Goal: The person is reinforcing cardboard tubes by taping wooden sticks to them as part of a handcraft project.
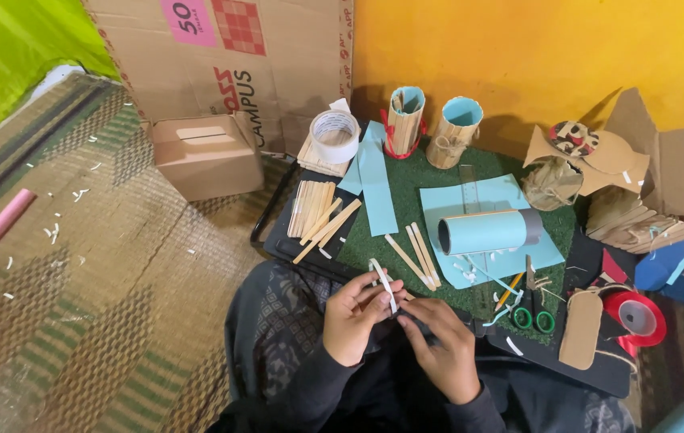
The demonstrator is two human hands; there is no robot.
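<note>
Both of my hands meet just above my lap at the near edge of a green mat (406,188). My left hand (356,314) pinches a thin white strip (384,282) together with a wooden stick whose end shows between the fingers. My right hand (442,349) grips the other end of the same small piece from below. Loose wooden sticks (416,255) lie on the mat right beyond my fingers. A light blue paper-wrapped tube (486,232) rests on a blue sheet behind them.
A bundle of sticks (316,212) and a white tape roll (335,135) sit at the left. Two stick-clad cups (430,124) stand at the back. Green-handled scissors (533,309), a red tape roll (637,317) and cardboard pieces (639,176) lie right. A cardboard box (206,156) rests on the woven floor mat.
</note>
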